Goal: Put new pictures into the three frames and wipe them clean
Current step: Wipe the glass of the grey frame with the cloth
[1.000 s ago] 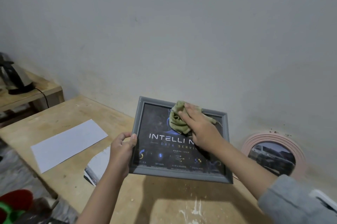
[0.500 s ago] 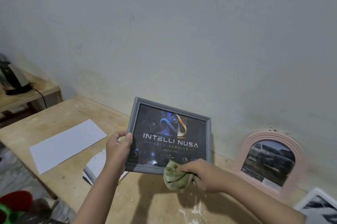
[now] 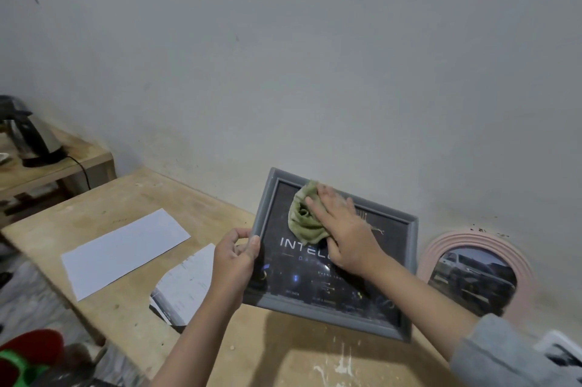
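Left hand (image 3: 234,263) grips the left edge of the grey picture frame (image 3: 330,311), thumb on the front, holding it tilted just right of centre above the wooden tabletop (image 3: 126,197). Right hand (image 3: 345,229) lies flat, fingers straight, pressing a green cloth (image 3: 304,222) against the upper part of the glass. At the right, a pink arched frame (image 3: 478,241) leans against the wall; white paper sheets (image 3: 122,251) lie at the left.

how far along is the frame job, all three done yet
Not yet. The grey frame already holds a picture, and the pink arched frame against the wall holds a car picture. In hand: the left hand grips the grey frame while the right hand presses a green cloth on its glass. A third frame barely shows at the right edge.
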A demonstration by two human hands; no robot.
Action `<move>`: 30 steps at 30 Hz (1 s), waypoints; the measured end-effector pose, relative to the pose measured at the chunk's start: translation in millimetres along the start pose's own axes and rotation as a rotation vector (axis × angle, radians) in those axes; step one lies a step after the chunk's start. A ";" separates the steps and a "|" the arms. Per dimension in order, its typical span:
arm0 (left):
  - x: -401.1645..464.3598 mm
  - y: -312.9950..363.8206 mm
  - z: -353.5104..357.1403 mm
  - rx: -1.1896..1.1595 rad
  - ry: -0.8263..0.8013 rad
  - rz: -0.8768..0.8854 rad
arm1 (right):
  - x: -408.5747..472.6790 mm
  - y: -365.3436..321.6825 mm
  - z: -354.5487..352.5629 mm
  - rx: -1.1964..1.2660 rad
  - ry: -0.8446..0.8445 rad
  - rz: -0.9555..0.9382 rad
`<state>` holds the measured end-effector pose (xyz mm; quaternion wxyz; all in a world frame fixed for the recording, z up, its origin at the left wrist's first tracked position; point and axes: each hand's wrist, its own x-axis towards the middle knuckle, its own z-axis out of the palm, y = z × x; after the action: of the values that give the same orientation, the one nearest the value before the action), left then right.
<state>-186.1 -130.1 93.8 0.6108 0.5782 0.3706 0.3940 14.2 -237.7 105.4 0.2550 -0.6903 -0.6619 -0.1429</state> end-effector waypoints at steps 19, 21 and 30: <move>10.8 -15.0 -23.3 -0.065 0.151 -0.100 | 7.8 -52.5 -14.7 0.506 -0.293 0.053; 8.1 -10.5 -22.5 -0.081 0.132 -0.106 | 27.7 -40.3 -19.3 0.308 -0.122 -0.057; 0.9 -9.5 -24.0 -0.059 0.103 -0.127 | -0.4 -28.1 39.2 -0.100 -0.120 -0.179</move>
<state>-207.0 -119.5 82.9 0.6314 0.5143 0.4258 0.3944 -19.1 -217.0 77.3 0.1666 -0.6474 -0.7271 -0.1563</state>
